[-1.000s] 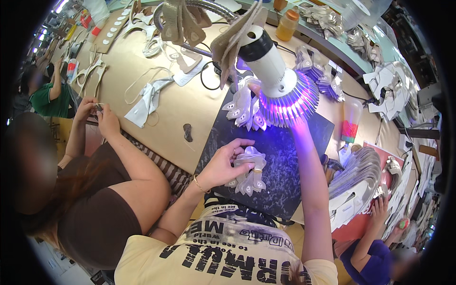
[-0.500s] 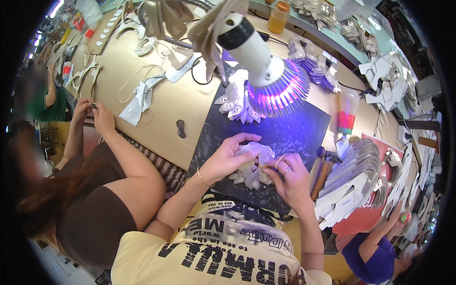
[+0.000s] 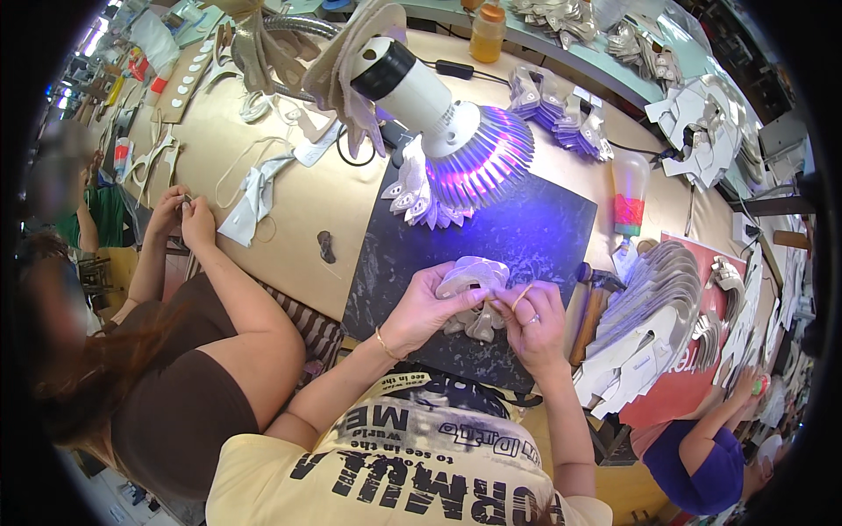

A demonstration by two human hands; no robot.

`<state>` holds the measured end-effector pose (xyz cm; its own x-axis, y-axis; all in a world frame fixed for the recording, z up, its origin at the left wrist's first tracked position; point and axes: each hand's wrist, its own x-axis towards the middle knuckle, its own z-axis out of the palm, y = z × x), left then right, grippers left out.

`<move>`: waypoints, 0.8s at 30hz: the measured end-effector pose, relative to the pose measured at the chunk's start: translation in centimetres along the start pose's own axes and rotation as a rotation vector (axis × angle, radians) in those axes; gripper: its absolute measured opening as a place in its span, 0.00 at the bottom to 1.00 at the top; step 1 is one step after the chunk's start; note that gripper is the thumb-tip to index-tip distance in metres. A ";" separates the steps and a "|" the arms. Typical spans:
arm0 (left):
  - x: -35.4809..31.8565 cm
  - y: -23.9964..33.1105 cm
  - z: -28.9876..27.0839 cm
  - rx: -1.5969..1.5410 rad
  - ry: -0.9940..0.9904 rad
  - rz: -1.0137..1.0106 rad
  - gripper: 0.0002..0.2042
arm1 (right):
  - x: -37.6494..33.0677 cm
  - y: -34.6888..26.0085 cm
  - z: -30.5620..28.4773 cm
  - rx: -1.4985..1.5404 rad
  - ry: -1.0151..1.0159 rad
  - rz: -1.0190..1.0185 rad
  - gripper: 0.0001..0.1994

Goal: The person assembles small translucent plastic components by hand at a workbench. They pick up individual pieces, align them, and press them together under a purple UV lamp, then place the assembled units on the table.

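grey cut-piece bundle (image 3: 474, 274) sits in our hands above the near part of the dark work mat (image 3: 553, 228) (whether its lower pieces touch the mat, we cannot tell). our left hand (image 3: 421, 311) grips it from the side, thumb laid over the layers. our right hand (image 3: 535, 326) is pinched closed at the bundle's right edge, a thin tan band (image 3: 521, 296) looped by its fingers; whether the fingertips hold layers or band, we cannot tell. beyond, a fan of similar pieces (image 3: 412, 195) lies beside the glowing purple lamp (image 3: 478, 162); a wooden-handled hammer (image 3: 593, 320) rests to our right.
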<state>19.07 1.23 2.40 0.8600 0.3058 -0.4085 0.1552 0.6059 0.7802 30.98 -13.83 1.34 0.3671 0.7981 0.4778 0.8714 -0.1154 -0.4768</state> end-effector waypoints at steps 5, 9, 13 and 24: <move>0.6 -0.3 0.3 0.073 0.042 -0.058 0.14 | 0.4 -0.3 -0.1 -0.174 -0.044 0.009 0.10; 1.1 -0.6 1.0 0.032 0.104 0.076 0.13 | 0.9 -2.4 -0.5 -0.106 -0.139 0.090 0.09; 1.4 -0.4 1.2 0.128 0.156 0.120 0.12 | 0.7 -4.0 -2.8 0.272 -0.324 0.231 0.09; 1.7 -0.5 1.8 -0.195 0.161 0.046 0.11 | -1.0 -2.2 -6.8 0.496 -0.320 0.380 0.05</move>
<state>21.30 0.07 2.19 0.7733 0.4398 -0.4567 0.0074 0.7141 0.7000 30.88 -18.39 6.90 0.4362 0.8998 0.0069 0.4222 -0.1979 -0.8846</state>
